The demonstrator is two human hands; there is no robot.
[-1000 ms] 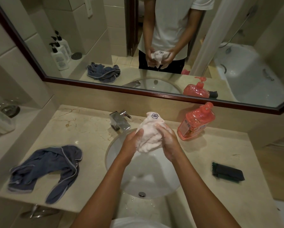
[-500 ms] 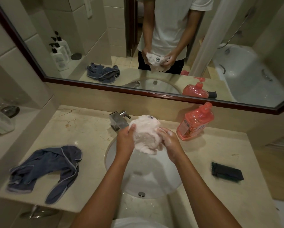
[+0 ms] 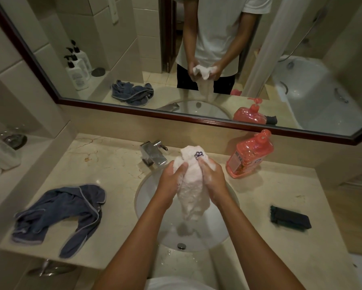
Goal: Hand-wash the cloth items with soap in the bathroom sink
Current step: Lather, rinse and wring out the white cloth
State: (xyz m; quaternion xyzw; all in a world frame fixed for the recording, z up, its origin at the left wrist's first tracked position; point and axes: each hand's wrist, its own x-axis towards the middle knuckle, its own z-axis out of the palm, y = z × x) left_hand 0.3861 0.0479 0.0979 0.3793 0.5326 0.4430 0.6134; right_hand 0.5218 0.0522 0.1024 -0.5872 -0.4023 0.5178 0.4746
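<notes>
Head view: both hands [image 3: 193, 181] clamped on soapy white cloth [image 3: 191, 193] above sink [image 3: 146, 191]; orange soap bottle [image 3: 249, 155] beside.

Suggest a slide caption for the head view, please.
Both hands lather a white cloth over the sink.

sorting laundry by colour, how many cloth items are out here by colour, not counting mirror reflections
White: 1, the soapy white cloth held over the sink by the left hand and right hand
Blue-grey: 1, the crumpled blue-grey cloth on the counter, left of the sink
Dark: 1, the folded dark cloth on the counter, right of the sink
Total: 3
</notes>
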